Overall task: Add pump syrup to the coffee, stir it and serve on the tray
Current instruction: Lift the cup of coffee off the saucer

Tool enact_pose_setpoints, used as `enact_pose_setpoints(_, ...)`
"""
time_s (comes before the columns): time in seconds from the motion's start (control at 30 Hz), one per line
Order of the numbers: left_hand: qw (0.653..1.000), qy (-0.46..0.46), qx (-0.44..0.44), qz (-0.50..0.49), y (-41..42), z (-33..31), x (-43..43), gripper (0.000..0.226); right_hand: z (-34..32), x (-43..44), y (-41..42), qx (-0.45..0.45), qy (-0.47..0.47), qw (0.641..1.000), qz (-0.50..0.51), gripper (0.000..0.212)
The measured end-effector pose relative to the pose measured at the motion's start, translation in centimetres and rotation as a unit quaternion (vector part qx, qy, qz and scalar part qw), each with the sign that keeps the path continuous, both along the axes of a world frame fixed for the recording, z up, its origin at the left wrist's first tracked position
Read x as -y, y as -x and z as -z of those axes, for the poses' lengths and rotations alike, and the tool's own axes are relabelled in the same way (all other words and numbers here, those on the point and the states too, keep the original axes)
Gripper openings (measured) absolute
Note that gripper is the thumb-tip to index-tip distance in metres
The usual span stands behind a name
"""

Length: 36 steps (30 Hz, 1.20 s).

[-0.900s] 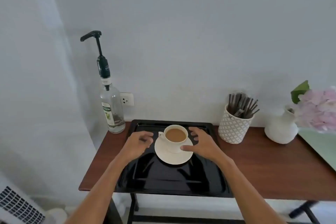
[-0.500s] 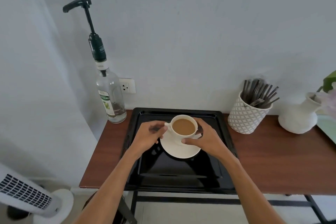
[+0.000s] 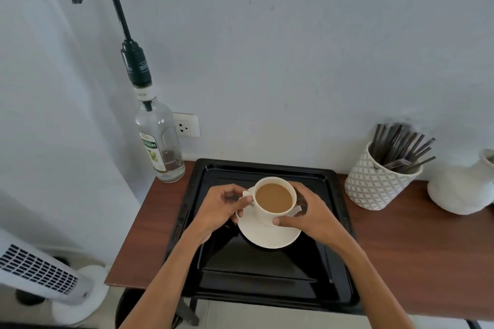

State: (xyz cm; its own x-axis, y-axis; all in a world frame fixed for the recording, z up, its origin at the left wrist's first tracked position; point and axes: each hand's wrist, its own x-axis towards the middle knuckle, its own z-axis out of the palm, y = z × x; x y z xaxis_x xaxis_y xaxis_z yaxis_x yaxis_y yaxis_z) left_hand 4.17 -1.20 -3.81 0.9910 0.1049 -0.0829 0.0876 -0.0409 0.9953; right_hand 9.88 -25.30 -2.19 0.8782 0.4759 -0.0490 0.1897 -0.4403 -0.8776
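Over the tray, both hands (curled), gripping cup

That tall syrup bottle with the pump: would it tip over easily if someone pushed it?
Probably yes. The syrup bottle is narrow, with a long pump rising high above it, so a push near the top would likely lever it over. It looks nearly empty, so probably light. The clear glass may be slippery and breakable.
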Motion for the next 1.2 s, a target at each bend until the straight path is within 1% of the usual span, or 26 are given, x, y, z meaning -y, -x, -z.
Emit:
enact_pose_setpoints(0.17, 1.000, 0.018, 0.003, -0.005, 0.1, 0.4, 0.3, 0.029, -0.2, 0.2, -0.4, 0.003, -0.009, 1.000, -0.018, 0.082)
enact_pose_setpoints(0.3, 0.999, 0.018, 0.028, -0.023, 0.4, 0.6, 0.7, 0.023, -0.4, 0.3, -0.6, 0.013, -0.013, 0.999, -0.029, 0.081)
enact_pose_setpoints(0.4, 0.998, 0.031, 0.037, -0.035, 0.6, 0.8, 1.1, 0.024, -0.6, 0.4, -0.7, 0.014, -0.018, 0.999, -0.039, 0.080)
enact_pose_setpoints(0.47, 0.998, 0.040, 0.033, -0.031, 0.8, 0.8, 1.2, 0.025, -0.7, 0.5, -0.7, 0.014, -0.021, 0.999, -0.045, 0.080)
enact_pose_setpoints(0.57, 0.999, 0.046, 0.022, -0.013, 1.0, 1.0, 1.3, 0.021, -0.5, 0.5, -0.7, 0.013, -0.025, 0.998, -0.049, 0.080)
enact_pose_setpoints(0.7, 1.000, 0.015, 0.015, 0.007, 1.1, 0.9, 1.3, 0.024, -0.3, 0.6, -0.5, 0.003, -0.039, 0.998, -0.047, 0.080)
enact_pose_setpoints(0.8, 1.000, 0.016, 0.018, 0.012, 1.2, 0.6, 1.8, 0.021, -0.2, 0.5, -0.4, -0.001, -0.044, 0.998, -0.047, 0.079)
enact_pose_setpoints(0.9, 0.999, 0.031, 0.026, 0.000, 1.4, 0.4, 2.7, 0.023, -0.2, 0.5, -0.4, -0.001, -0.048, 0.998, -0.044, 0.080)
enact_pose_setpoints(1.03, 0.999, 0.027, 0.036, -0.030, 1.5, 0.1, 3.8, 0.021, -0.2, 0.5, -0.3, 0.001, -0.057, 0.998, -0.041, 0.078)
enact_pose_setpoints(1.2, 0.996, 0.042, 0.041, -0.065, 1.8, -0.4, 4.9, 0.030, -1.0, 0.5, -0.3, 0.009, -0.058, 0.998, -0.038, 0.075)
